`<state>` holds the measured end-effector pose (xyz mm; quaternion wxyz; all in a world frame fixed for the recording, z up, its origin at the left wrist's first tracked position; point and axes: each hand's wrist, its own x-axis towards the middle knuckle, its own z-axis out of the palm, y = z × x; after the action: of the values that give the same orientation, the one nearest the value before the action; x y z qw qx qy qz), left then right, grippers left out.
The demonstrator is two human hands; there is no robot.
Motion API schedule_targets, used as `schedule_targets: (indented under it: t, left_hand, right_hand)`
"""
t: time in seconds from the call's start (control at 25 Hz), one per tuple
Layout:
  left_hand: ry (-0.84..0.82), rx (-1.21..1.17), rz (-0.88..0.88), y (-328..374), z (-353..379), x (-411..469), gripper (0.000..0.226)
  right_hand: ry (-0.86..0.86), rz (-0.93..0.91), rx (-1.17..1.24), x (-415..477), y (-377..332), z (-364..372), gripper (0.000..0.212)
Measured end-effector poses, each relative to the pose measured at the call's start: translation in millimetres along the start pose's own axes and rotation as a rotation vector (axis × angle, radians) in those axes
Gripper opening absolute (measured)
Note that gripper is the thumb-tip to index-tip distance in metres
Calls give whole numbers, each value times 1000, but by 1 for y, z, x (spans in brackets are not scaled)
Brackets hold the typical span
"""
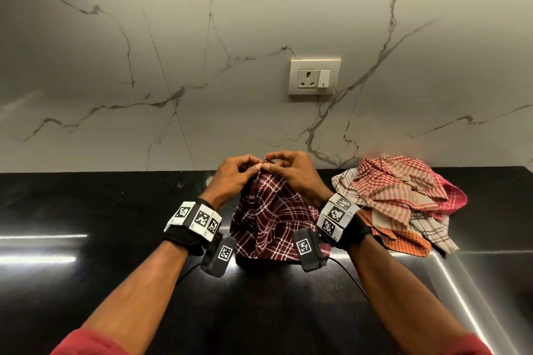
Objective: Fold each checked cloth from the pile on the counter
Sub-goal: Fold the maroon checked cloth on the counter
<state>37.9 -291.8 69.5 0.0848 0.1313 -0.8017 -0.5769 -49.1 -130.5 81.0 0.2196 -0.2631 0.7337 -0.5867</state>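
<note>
Head camera, looking down on a glossy black counter (101, 268) backed by a pale marble-veined wall (202, 52). Item: one maroon checked cloth (271, 219) with white lines, held up at the centre of the counter, its top edge gathered high and its lower part draping down to rest on the black surface. Left hand (233, 179): fingers curled, pinching the cloth's top edge from the left. Right hand (294, 174): fingers likewise curled, pinching the same edge from the right; the two hands meet, fingertips touching or nearly so, just above the cloth. Both wrists carry black bands set with white blocks printed in black square codes; a left wrist band (193, 222) and a right wrist band (337, 217), each with a small black tagged unit hanging below and a thin cable trailing. Item: pile of checked cloths (403, 199), unfolded and crumpled, on the counter just right of the right wrist, against the wall; red-and-cream, pink, orange and cream-with-dark-lines pieces visible. Fixture: cream wall socket with switch (315, 75), above the hands. Red sleeves show at the lower corners.
</note>
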Motion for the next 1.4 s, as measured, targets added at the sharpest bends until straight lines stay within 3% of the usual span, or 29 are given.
schedule_targets:
  t: [0.2, 0.32, 0.52, 0.64, 0.8, 0.88, 0.92, 1.04, 1.08, 1.24, 1.32, 1.4]
  left_hand:
    - [27, -18, 13, -1, 5, -2, 14]
    - [59, 56, 21, -2, 7, -1, 16]
    - [119, 498, 99, -11, -16, 1, 19]
    - [179, 804, 85, -17, -44, -1, 21]
    - [65, 1101, 579, -11, -53, 8, 20]
    - [-52, 1056, 614, -7, -58, 12, 8]
    - [-104, 1030, 551, -7, -61, 14, 17]
    - [-89, 769, 316, -4, -72, 10, 78]
    - [-23, 615, 316, 0, -78, 9, 79]
    - [218, 67, 375, 30, -104, 17, 45]
    - [234, -177, 342, 53, -121, 24, 42]
    - [182, -247, 272, 71, -134, 31, 49]
  right_hand:
    - [24, 32, 49, -1, 7, 0, 27]
    - [165, 8, 22, 0, 3, 0, 24]
    - [602, -163, -226, 8, -3, -10, 28]
    - [800, -158, -260, 11, -2, -15, 28]
    - [914, -115, -332, 21, -2, 1, 24]
    - [894, -52, -253, 26, -4, 1, 21]
    - [869, -25, -183, 28, -6, -2, 20]
    - [823, 25, -112, 29, -11, -16, 21]
    - [808, 33, -119, 27, -14, -20, 22]
    - [828, -108, -36, 21, -48, -19, 21]
    - [855, -203, -49, 20, -74, -15, 23]
    - [864, -225, -123, 21, -95, -11, 25]
